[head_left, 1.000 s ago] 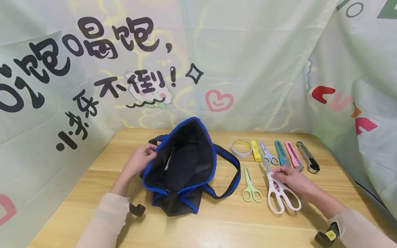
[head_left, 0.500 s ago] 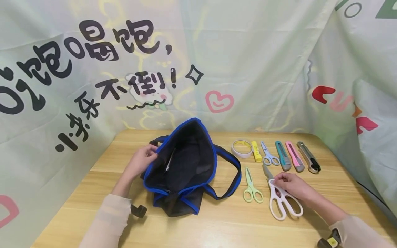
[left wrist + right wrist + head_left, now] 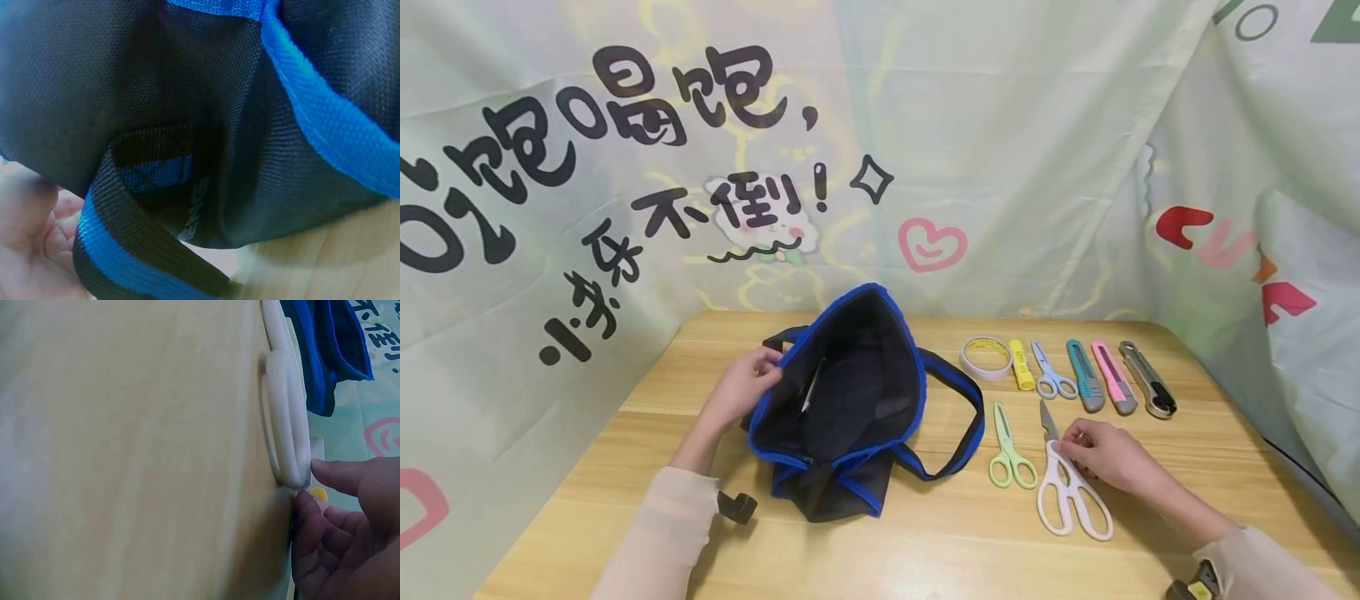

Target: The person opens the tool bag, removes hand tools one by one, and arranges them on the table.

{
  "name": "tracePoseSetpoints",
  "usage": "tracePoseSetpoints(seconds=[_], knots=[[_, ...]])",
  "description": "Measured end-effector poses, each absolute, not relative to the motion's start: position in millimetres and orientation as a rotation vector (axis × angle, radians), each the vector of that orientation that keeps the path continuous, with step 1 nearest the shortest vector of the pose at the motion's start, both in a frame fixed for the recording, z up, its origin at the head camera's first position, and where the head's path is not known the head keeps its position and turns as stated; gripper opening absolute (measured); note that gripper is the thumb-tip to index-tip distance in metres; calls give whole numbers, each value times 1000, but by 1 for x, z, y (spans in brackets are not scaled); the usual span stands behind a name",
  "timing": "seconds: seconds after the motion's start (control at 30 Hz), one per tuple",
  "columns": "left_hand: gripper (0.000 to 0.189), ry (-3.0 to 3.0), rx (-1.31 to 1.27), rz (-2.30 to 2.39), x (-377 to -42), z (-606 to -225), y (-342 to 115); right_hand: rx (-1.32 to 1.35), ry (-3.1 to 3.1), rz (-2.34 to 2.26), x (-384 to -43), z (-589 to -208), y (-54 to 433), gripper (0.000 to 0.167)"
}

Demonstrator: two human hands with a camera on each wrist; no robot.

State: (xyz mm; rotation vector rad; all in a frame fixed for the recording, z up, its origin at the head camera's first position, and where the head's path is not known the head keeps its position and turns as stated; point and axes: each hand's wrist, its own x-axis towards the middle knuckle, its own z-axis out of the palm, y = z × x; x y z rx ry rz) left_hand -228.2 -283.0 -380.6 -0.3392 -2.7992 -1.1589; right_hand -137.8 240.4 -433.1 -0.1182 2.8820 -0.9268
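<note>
My left hand pinches the left rim of a black tote bag trimmed in blue, whose mouth gapes toward me. A slim white item shows inside it. In the left wrist view, the left hand is at the bag's outer side, behind a blue-striped strap. To the right, my right hand pinches white-handled kitchen scissors near the pivot, blades pointing away. The right wrist view has the thumb and fingers of that hand at the scissors' white handle, low over the tabletop.
Small green scissors lie between the bag and the white pair. Behind them stretches a row: a tape roll, a yellow glue stick, blue scissors, and teal, pink and silver-black utility knives.
The white scissors have shifted toward the table's front and swung a little, with my right hand moving slightly toward me. My left hand keeps its hold on the bag rim.
</note>
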Motion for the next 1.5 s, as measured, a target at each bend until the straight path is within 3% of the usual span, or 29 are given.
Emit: tracePoseSetpoints(seconds=[0.8,1.5], knots=[[24,-2755,-328,-1174,-225,-372,-285,-251,2967,-879,-147,-409,231,28],[23,-2731,-367,-1182,-224,-374,-290,-510,2782,-1137,-187,-354,128,36]])
